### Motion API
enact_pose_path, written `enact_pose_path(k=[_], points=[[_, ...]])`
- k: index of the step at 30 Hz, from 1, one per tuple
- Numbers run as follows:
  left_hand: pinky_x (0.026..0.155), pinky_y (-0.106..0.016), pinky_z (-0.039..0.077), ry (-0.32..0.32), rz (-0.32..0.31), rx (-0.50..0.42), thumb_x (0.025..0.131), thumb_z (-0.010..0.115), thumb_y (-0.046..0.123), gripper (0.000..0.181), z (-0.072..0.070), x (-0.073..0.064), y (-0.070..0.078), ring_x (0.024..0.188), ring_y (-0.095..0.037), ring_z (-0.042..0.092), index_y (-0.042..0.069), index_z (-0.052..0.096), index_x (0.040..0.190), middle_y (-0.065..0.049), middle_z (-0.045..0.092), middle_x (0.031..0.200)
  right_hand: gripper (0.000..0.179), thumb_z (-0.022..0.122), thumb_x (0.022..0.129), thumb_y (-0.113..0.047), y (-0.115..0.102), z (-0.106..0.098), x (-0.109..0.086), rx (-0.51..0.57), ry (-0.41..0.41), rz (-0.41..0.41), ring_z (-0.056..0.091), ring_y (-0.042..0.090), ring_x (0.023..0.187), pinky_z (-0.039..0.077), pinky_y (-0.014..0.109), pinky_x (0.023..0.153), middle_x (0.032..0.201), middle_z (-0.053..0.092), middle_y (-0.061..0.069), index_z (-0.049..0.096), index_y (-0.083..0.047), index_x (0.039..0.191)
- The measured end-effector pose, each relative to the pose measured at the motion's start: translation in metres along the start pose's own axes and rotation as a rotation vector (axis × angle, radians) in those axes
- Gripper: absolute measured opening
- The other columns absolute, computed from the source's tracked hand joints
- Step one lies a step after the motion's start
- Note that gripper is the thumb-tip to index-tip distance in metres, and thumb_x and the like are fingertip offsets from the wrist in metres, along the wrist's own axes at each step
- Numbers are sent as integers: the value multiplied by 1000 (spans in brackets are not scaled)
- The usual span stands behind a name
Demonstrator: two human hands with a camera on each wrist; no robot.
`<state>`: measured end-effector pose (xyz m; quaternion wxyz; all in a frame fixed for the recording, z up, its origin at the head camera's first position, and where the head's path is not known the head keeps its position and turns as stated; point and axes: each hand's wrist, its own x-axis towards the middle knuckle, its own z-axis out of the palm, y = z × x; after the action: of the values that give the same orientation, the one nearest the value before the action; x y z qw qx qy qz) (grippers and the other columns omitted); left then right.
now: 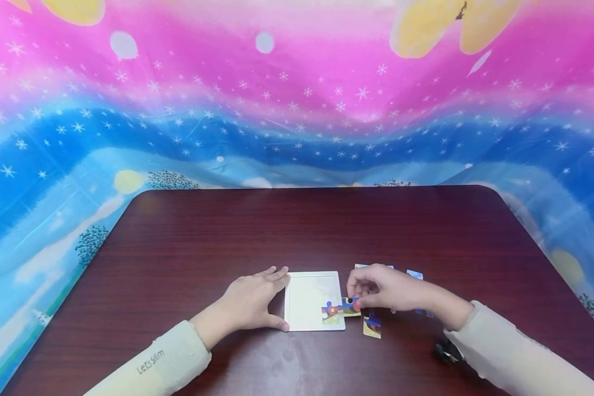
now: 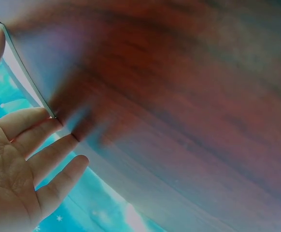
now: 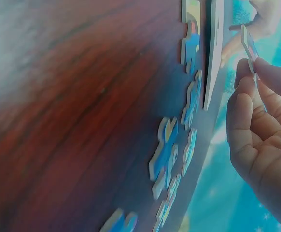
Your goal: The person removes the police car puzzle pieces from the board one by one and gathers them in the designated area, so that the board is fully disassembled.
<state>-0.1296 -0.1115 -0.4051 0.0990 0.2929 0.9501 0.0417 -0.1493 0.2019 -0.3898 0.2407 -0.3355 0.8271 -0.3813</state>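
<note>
A square white puzzle tray (image 1: 307,294) lies on the table, and a jigsaw piece (image 1: 330,313) with a red and yellow pattern sits in its lower right corner. My left hand (image 1: 257,300) rests against the tray's left edge with thumb and fingers spread. In the left wrist view the fingers (image 2: 49,159) are straight, their tips at the tray's edge. My right hand (image 1: 388,287) pinches a second jigsaw piece (image 1: 350,307) between thumb and fingertips, over the tray's right rim. The right wrist view shows that held piece (image 3: 249,46) raised above the table.
Several loose jigsaw pieces lie right of the tray, among them a blue and yellow one (image 1: 372,325) and one farther back (image 1: 414,274). A black object (image 1: 447,351) is beside the right sleeve. A patterned cloth (image 1: 297,99) hangs behind the dark wooden table (image 1: 203,231).
</note>
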Motion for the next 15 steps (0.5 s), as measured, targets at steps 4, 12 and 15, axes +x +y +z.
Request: enact_pose_path(k=[4,12,15], points=[[102,-49,50,1,0,-3,69,77,67,98,0,0,0,143,-24,45,12,51,146,-2,45,156,9,72,88,-7,4,-3,-8,17,10,-2,55,4,73,51,23,62,79,61,-5,66,-11,92],[103,-48,50,8,4,-3,68,77,68,98,0,0,-1,142,-25,46,11,52,145,-2,45,155,11,72,88,-7,17,-6,-25,36,20,1,55,4,73,52,24,63,80,59,-6,65,-13,93],[103,-48,49,6,2,-3,68,77,68,99,0,0,-1,143,-24,45,12,51,145,-2,45,155,11,71,87,-6,19,-8,-33,14,24,-10,54,2,74,50,23,64,80,59,-7,65,-13,92]])
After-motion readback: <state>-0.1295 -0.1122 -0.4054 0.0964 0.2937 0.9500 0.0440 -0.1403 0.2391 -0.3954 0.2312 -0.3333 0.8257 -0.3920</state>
